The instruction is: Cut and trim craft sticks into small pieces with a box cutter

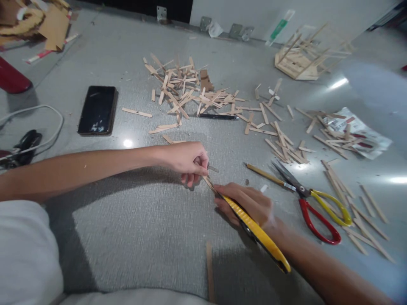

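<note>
Phone (pixel 97 110) left of heaped sticks (pixel 182 87), pen (pixel 219 116) before them, scissors (pixel 303 192) right

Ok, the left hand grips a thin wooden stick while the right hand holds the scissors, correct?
Not the scissors: the head view shows them lying on the table, and the right hand holding a yellow-handled cutter. The left hand does grip a thin wooden stick.

Single head-worn view, looking forward and down from above the lap at lower centre, hands close at mid-frame, tabletop (pixel 127 228) receding to the wall (pixel 254 17) along the top
</note>
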A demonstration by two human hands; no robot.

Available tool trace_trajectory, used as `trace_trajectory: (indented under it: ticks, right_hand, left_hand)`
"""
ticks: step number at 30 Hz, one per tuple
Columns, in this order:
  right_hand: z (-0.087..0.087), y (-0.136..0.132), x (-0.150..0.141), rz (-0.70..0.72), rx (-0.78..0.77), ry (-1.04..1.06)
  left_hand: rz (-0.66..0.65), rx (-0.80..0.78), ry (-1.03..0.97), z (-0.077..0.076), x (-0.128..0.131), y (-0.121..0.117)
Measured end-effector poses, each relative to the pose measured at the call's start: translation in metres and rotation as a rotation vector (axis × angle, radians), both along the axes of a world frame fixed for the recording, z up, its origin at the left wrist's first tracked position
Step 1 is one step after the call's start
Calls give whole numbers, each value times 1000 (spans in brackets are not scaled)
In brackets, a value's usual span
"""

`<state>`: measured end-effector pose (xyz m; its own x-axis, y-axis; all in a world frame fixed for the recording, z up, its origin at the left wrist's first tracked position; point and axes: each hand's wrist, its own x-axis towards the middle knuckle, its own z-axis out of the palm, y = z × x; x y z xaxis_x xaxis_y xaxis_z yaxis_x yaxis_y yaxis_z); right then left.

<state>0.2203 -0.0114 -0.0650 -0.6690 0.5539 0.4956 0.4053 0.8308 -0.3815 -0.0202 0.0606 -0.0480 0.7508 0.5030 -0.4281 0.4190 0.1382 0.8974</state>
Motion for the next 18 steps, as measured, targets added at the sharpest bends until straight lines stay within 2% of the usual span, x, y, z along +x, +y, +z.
trace_trajectory:
  ticks: [2,8,13,18]
  right_hand:
    - [-1,0,-4,-16,-14,12]
    - [-7,1,-1,-2,-199,-30]
    - [-8,1,5,23,-174,-34]
    - [-4,1,4,31,-192,-30]
  left_hand:
    - [1,-3,-1,0,0,0]
    - [2,-19,16,1,2,2]
    - [4,-37,25,4,2,3]
    - [-11,-27,12,0,0,4]
